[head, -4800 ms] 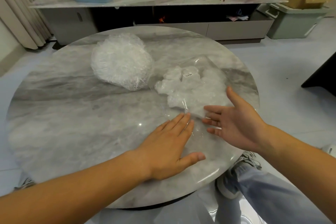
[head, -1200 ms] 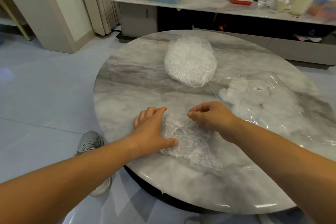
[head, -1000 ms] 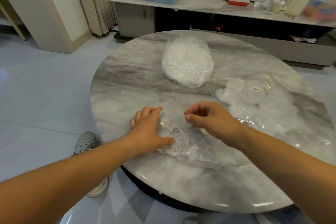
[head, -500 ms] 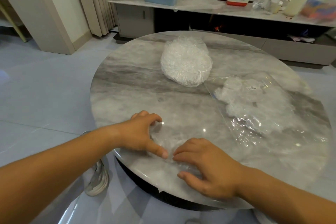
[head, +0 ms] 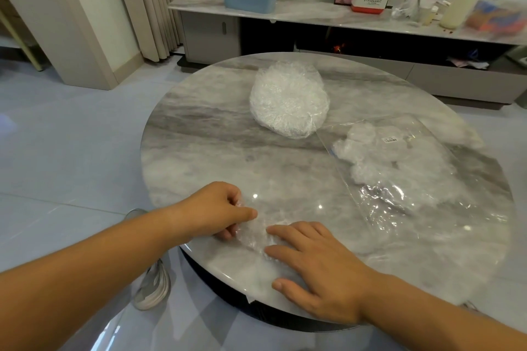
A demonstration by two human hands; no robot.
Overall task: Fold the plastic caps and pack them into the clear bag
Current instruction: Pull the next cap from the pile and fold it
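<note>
In the head view, your left hand (head: 216, 211) sits at the near left edge of the round grey marble worktop (head: 214, 151), its fingers (head: 245, 214) curled and pinching one end of a crinkled clear plastic cap (head: 256, 235). Your right hand (head: 316, 268) lies flat just beside it, fingers straight and slightly spread, pressing the rest of that cap onto the stone near the rim. Farther back, around the middle of the worktop, rests a rounded white bundle of crumpled plastic caps (head: 288, 100). Just to its right lies the large clear bag (head: 422, 196), flat, with several white folded caps (head: 370, 151) inside toward its far end, under a small white label.
</note>
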